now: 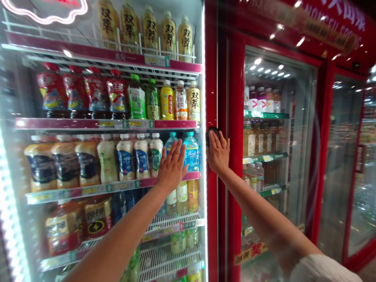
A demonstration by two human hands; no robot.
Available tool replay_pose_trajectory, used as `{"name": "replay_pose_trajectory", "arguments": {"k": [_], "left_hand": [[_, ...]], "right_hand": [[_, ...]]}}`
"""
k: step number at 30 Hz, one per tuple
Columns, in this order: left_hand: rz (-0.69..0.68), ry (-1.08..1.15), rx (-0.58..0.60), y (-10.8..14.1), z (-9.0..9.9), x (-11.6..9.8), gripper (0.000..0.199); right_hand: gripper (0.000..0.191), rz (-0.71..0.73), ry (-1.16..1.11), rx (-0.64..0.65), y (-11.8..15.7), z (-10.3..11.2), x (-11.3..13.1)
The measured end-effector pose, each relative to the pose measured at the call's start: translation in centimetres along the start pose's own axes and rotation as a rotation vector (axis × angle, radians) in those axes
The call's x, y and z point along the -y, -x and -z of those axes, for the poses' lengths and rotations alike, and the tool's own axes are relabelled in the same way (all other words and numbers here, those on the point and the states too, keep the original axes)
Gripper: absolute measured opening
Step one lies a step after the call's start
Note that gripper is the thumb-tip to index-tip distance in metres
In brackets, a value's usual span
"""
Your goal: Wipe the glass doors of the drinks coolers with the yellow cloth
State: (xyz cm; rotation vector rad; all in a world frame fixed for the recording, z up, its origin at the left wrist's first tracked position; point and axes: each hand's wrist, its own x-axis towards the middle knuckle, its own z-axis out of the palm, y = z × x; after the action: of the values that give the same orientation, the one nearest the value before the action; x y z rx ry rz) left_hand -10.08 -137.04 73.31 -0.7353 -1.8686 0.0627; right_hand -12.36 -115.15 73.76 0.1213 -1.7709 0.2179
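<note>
My left hand (172,167) is raised, palm forward and fingers stretched out, in front of the lit drinks fridge. It appears flat against the glass, though actual contact is hard to make out. Behind its fingers stand blue-labelled bottles (191,150). My right hand (219,153) presses on the red door frame (212,86) to the right of the shelves. Under its fingers is a dark rounded pad (210,135), mostly covered by the hand, with a small yellow spot showing beside the fingers.
Shelves hold red-capped bottles (96,94), milky drinks (88,160) and yellow bottles (149,31). Pink price rails (105,124) run along them. On the right, a second red fridge (236,117) has a glass door with bottles (261,100) behind it. A neon sign (49,17) glows at upper left.
</note>
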Motion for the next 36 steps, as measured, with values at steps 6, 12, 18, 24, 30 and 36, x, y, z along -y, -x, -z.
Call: {"name": "replay_pose_trajectory", "arguments": {"k": [6, 12, 18, 24, 30, 36], "left_hand": [[0.034, -0.018, 0.004, 0.4, -0.5, -0.2, 0.097], [0.033, -0.023, 0.044, 2.4, -0.1, -0.2, 0.097], [0.060, -0.072, 0.020, 3.1, 0.1, 0.8, 0.092], [0.048, -0.082, 0.021, 3.4, 0.3, 1.1, 0.092], [0.047, -0.091, 0.020, 4.3, 0.9, 1.9, 0.094], [0.089, -0.104, 0.036, 4.3, 1.2, 2.5, 0.096]], "right_hand": [[0.054, 0.097, 0.004, -0.089, 1.7, -0.6, 1.6], [0.051, 0.485, -0.005, -0.034, 8.9, -0.5, -1.3], [0.047, 0.129, -0.024, -0.251, -1.4, -1.3, 0.6], [0.042, 0.474, -0.062, -0.093, 3.9, -1.0, 0.8], [0.041, 0.383, -0.095, -0.118, 2.8, -0.7, -1.3], [0.047, 0.198, -0.093, -0.070, -2.8, -0.7, 5.2]]}}
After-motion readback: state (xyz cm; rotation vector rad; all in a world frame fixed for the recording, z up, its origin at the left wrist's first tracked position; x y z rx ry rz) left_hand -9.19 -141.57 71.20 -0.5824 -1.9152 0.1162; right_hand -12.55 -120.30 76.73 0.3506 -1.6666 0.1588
